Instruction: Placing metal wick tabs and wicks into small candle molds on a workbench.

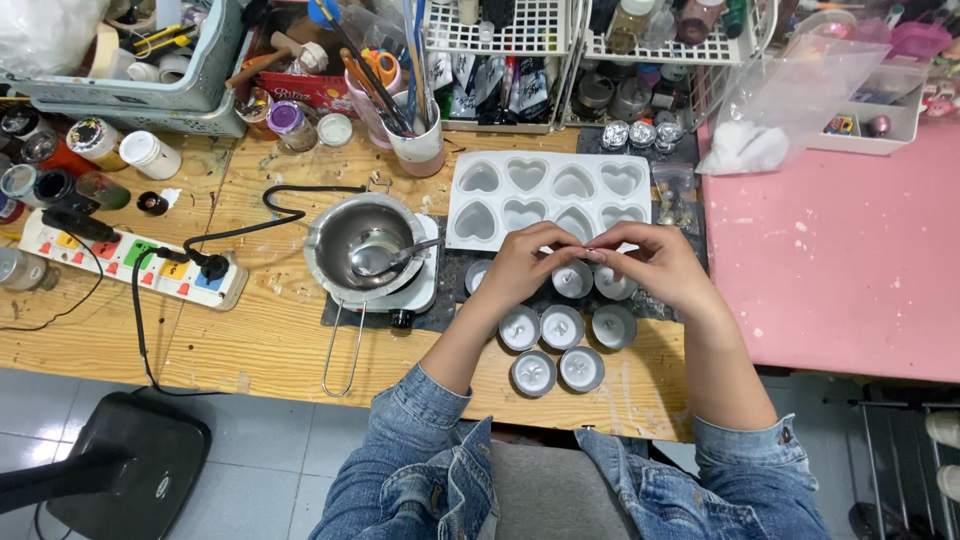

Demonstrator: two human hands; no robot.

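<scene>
denim sleeves (430, 470) frame the view from below. both hands meet over a cluster of small round metal tealight cups (561, 327) on the wooden bench (270, 330) — the left hand (522, 265) and right hand (655, 262) are narrowed to a pinch, fingertips touching over something too small to tell, seemingly a wick being set. steady centring is judged the next need. each cup holds pale wax; the white heart-shaped mould tray (545, 195) looks empty; the steel melting pot (362, 238) holds a spoon.
</scene>
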